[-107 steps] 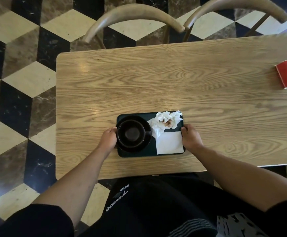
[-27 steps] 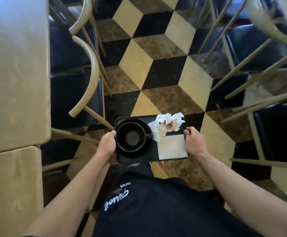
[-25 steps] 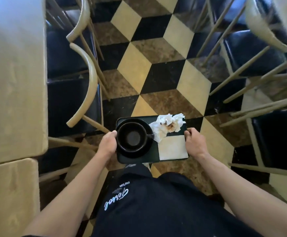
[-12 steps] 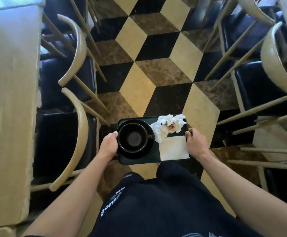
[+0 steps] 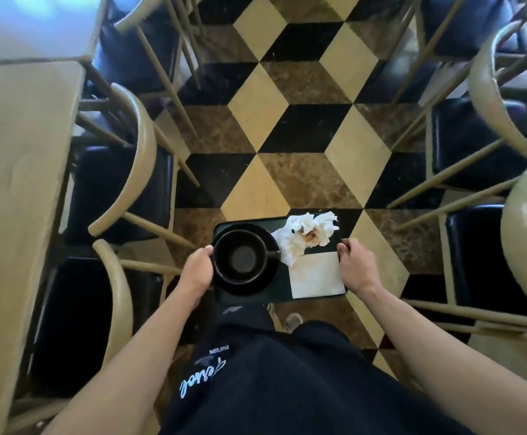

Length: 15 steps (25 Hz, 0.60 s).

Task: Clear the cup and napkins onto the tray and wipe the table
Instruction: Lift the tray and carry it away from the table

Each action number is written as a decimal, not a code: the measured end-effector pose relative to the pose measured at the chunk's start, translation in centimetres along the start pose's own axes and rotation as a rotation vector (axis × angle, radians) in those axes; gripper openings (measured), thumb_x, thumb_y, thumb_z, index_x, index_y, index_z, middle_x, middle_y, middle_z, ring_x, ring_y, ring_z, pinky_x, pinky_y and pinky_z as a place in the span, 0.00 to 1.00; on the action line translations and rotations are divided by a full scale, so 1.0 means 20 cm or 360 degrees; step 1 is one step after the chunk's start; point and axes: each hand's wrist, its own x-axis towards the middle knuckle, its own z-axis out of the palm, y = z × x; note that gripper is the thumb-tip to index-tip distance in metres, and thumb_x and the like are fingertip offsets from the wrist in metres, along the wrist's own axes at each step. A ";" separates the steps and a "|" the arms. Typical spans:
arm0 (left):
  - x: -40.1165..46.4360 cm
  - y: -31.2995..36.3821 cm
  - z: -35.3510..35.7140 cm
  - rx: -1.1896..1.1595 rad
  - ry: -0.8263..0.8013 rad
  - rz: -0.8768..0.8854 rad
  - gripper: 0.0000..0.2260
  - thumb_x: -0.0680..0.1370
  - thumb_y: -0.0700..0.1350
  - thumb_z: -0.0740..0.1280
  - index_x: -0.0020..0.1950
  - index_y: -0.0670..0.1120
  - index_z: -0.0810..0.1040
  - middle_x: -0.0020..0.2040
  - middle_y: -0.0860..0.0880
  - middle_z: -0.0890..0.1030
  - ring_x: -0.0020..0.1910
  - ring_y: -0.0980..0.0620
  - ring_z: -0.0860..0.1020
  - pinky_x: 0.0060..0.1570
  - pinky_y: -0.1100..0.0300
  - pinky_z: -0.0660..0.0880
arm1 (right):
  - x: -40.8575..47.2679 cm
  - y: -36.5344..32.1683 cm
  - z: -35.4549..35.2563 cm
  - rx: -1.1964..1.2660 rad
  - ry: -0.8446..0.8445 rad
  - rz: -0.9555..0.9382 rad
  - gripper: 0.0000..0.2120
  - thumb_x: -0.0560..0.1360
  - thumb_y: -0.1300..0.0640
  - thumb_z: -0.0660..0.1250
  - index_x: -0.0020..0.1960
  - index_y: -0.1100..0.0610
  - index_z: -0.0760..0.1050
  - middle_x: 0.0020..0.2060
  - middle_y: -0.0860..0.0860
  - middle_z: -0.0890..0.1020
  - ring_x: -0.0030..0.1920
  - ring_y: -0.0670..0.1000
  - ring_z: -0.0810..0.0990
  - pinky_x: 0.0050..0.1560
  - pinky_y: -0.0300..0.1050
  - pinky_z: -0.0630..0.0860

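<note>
I carry a dark green tray [image 5: 282,288] level in front of my waist, above the floor. My left hand [image 5: 197,271] grips its left edge and my right hand [image 5: 355,267] grips its right edge. On the tray's left half stands an empty black cup [image 5: 240,258] on a black saucer [image 5: 257,285], handle pointing right. A crumpled, stained white napkin [image 5: 307,236] lies at the tray's far right corner. A flat folded white napkin [image 5: 317,275] lies at its near right corner.
A wooden table [image 5: 14,183] runs along the left with two dark-seated wooden chairs [image 5: 121,189] beside it. More chairs [image 5: 488,146] line the right. A checkered aisle of cream, black and brown tiles [image 5: 274,127] lies between them. My shoe [image 5: 292,320] shows below the tray.
The tray has left the table and is carried down the aisle between the chairs. The left chairs and table slide toward me. Both hands keep the same grip.
</note>
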 end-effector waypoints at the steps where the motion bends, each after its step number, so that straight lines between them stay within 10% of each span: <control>1: 0.09 0.10 0.01 0.0012 0.0003 -0.0008 0.18 0.83 0.53 0.56 0.52 0.45 0.82 0.48 0.45 0.84 0.47 0.47 0.80 0.50 0.48 0.75 | 0.12 -0.07 -0.02 0.0000 0.0000 0.0002 0.13 0.85 0.54 0.57 0.63 0.58 0.75 0.51 0.54 0.81 0.47 0.53 0.77 0.46 0.46 0.71; 15: 1.29 1.54 -0.11 0.0165 -0.0094 0.0178 0.21 0.78 0.53 0.52 0.41 0.43 0.79 0.47 0.40 0.83 0.49 0.37 0.79 0.57 0.38 0.75 | 1.56 -1.29 -0.18 -0.0059 0.0018 -0.0021 0.13 0.84 0.54 0.57 0.60 0.60 0.75 0.53 0.57 0.81 0.49 0.56 0.76 0.49 0.46 0.69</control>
